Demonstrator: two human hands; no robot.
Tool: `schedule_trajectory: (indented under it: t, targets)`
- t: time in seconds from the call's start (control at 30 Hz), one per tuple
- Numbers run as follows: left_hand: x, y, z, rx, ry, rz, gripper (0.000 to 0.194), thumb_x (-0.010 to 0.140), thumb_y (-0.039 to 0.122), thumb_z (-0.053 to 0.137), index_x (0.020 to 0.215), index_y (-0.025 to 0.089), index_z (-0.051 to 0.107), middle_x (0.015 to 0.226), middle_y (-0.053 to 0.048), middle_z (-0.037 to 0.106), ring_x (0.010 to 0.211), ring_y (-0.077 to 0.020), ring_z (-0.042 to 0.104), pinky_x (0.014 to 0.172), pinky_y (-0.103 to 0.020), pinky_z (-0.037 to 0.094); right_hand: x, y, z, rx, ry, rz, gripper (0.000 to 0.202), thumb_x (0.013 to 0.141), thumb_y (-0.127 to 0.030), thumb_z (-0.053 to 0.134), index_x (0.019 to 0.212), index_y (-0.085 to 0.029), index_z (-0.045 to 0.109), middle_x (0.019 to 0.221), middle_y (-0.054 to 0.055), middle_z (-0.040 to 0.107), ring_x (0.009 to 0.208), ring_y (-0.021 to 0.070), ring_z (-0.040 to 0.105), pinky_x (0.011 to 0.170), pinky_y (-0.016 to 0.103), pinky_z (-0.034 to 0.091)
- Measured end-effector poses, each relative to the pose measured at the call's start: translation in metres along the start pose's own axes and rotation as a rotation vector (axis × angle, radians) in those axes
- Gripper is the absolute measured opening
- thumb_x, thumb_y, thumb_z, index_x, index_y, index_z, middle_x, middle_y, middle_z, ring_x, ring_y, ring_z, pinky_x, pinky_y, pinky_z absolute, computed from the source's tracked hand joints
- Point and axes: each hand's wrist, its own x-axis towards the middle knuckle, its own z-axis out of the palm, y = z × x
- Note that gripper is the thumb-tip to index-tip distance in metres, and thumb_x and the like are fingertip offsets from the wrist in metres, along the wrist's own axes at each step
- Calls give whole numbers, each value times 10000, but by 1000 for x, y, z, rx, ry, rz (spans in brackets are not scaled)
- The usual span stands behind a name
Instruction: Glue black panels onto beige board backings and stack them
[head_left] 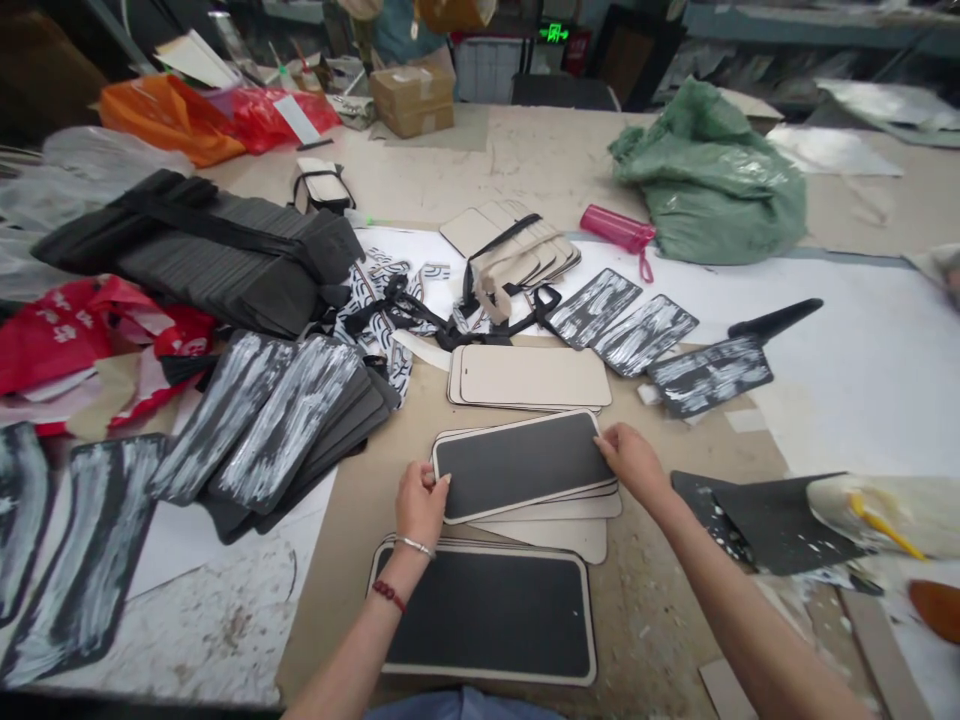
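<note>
Both my hands grip a long dark grey panel with a cream border (521, 462). My left hand (420, 510) pinches its left end between thumb and fingers. At the opposite end, my right hand (631, 462) pinches the upper right corner. Several cream panels (577, 535) lie fanned out underneath it. Closer to me, below my left wrist, sits a stack of similar bordered dark panels (495, 615). Beyond the held panel is a small pile of plain cream panels (536, 375). Whether the held panel touches the ones under it, I cannot tell.
At left lie dark pieces smeared with white (289, 420) and a strapped stack of dark pieces (217, 250). Further smeared pieces (645, 335) and a black-handled tool (776, 320) are at right. A green bag (712, 180), a pink cylinder (616, 228) and a carton (412, 98) stand farther back.
</note>
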Motion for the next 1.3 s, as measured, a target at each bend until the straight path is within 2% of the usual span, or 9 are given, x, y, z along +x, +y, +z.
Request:
schedule_trajectory:
  t: [0.13,0.4,0.63,0.77,0.87,0.97,1.1,1.3]
  targets:
    - [-2,-1,2,58,28,73,120,662,227,562,735,191,475,695,12,460,652,-143,488,670,-296,419,-1,1,3,7,21,-37,224,821,-293,442,934,-142,562,845,85,561,784,176,524,729,260,366]
    - [-2,-7,7,52,39,126,94,701,207,538,751,195,460,751,-2,447,726,-160,492,696,-327,443,-6,-1,7,-74,79,-23,209,818,-283,458,937,-142,555,900,102,562,892,208,488,739,282,356]
    - [-2,-7,8,60,35,143,85,707,214,530,741,192,455,767,-16,448,715,-162,485,686,-325,445,-10,-15,0,-114,88,78,149,820,-290,455,878,-173,526,888,86,544,851,199,494,652,277,348]
    - [-3,-4,7,70,43,157,82,705,203,524,742,192,452,763,-14,446,726,-166,486,691,-328,439,-15,-26,-9,-244,83,-7,93,821,-243,436,822,-165,489,850,101,542,836,210,503,645,281,334]
    - [-4,0,6,68,42,151,88,698,177,523,734,193,445,751,-12,446,741,-169,483,708,-331,433,-21,-30,-22,-279,-9,-61,142,856,-250,343,880,-167,456,731,80,555,714,205,537,588,284,322]
    - [-4,3,5,53,40,131,103,689,162,532,731,192,443,745,-6,437,728,-163,477,720,-329,429,-21,-26,-37,-174,-95,-62,134,848,-283,341,904,-181,409,648,38,541,599,182,534,546,271,317]
    - [-3,3,5,40,35,106,121,679,151,553,737,187,454,741,-1,437,723,-156,476,725,-316,424,-18,-16,-51,47,-87,-141,88,767,-272,414,766,-213,348,638,10,517,573,149,509,562,250,349]
    - [0,-1,7,37,17,119,133,686,130,563,760,174,461,762,-6,454,734,-142,475,741,-303,425,-16,-13,-49,233,-65,-152,147,706,-337,411,683,-232,310,531,-40,409,475,128,417,493,257,334]
